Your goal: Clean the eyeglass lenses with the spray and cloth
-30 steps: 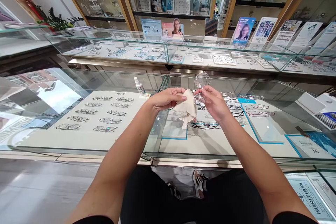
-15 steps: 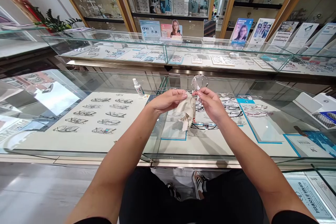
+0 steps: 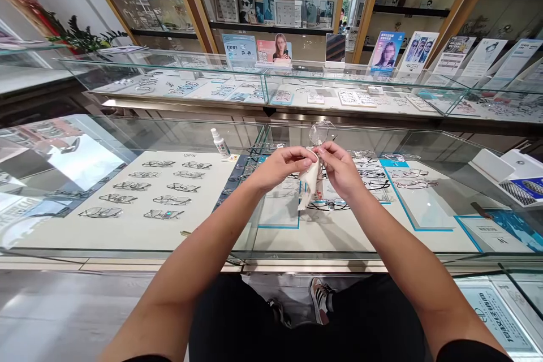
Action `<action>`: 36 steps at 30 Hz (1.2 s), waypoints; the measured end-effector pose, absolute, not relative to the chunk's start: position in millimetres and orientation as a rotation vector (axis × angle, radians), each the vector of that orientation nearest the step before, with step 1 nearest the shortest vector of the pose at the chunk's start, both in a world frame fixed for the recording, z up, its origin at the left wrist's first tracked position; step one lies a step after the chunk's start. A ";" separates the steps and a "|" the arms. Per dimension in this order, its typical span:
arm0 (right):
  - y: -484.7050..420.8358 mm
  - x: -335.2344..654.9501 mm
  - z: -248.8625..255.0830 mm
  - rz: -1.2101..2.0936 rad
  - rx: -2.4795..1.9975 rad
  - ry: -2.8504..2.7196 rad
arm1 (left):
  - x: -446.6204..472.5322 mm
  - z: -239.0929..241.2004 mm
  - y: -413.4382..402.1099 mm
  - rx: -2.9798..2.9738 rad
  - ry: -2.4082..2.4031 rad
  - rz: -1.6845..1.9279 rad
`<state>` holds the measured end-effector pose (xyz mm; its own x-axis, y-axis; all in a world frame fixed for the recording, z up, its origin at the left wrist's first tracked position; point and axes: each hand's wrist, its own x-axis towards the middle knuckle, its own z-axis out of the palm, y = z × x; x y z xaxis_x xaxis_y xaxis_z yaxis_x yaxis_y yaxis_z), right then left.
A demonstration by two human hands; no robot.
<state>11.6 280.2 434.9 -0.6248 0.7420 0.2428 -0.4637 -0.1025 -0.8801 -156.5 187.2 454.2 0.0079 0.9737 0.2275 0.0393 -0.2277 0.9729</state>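
Observation:
My left hand [image 3: 280,167] pinches a cream cleaning cloth [image 3: 309,184] that hangs down between my two hands. My right hand [image 3: 339,169] is closed on a pair of clear-lensed glasses [image 3: 319,133], with one round lens sticking up above my fingers. The cloth is folded against the lower part of the glasses. Both hands are held together above a glass display case [image 3: 178,246] full of spectacle frames.
A small white spray bottle [image 3: 220,143] stands on the glass top, left of my hands. Rows of frames [image 3: 148,186] lie inside the case. A second glass counter [image 3: 271,82] with leaflets and posters runs behind. White boxes [image 3: 509,172] sit at the right.
My hands have drawn closer together, and the cloth, spread wide a second ago, is now bunched narrow between them. The lens has shifted slightly left.

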 end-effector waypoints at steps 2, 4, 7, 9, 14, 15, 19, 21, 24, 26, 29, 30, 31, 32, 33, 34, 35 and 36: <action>279.2 11.3 435.7 1.873 -0.327 -1.296 | -146.1 451.1 188.2 1.367 1.091 1.459; 277.9 11.1 436.6 1.914 -0.322 -1.259 | -136.6 447.9 189.2 1.304 1.037 1.541; 275.8 10.5 437.4 1.963 -0.312 -1.213 | -128.2 444.6 189.9 1.192 0.990 1.599; 274.3 9.9 437.3 1.969 -0.313 -1.200 | -126.3 443.6 189.5 1.134 1.015 1.584; 270.8 9.7 437.0 1.942 -0.313 -1.226 | -125.8 443.2 186.5 1.061 1.078 1.484; 270.1 10.0 437.3 1.933 -0.308 -1.238 | -125.7 443.2 186.0 1.046 1.089 1.474; 267.7 11.4 439.2 1.906 -0.292 -1.268 | -124.7 444.8 184.8 1.014 1.131 1.430; 267.1 11.6 439.9 1.894 -0.295 -1.269 | -124.4 446.4 184.0 1.029 1.136 1.391; 267.0 11.1 439.9 1.889 -0.320 -1.254 | -124.6 447.5 182.6 1.049 1.132 1.372; 267.0 10.8 439.7 1.899 -0.323 -1.236 | -125.5 446.6 182.0 1.059 1.128 1.369; 266.7 10.7 439.7 1.928 -0.301 -1.229 | -127.6 444.1 182.4 1.088 1.124 1.375; 266.5 10.7 439.9 1.938 -0.292 -1.231 | -128.2 443.4 182.9 1.099 1.122 1.393; 266.5 10.9 440.0 1.947 -0.284 -1.234 | -128.7 442.8 183.4 1.107 1.120 1.418; 266.7 11.0 440.1 1.954 -0.279 -1.234 | -128.9 442.4 183.9 1.110 1.119 1.443; 267.1 11.1 440.1 1.957 -0.279 -1.232 | -129.1 442.2 184.3 1.108 1.116 1.465; 267.7 11.3 440.0 1.959 -0.284 -1.229 | -129.0 442.0 184.6 1.104 1.111 1.480; 268.5 11.4 439.7 1.960 -0.290 -1.223 | -128.9 441.8 184.6 1.103 1.108 1.485; 269.4 11.5 439.4 1.958 -0.294 -1.217 | -128.7 441.5 184.4 1.110 1.108 1.476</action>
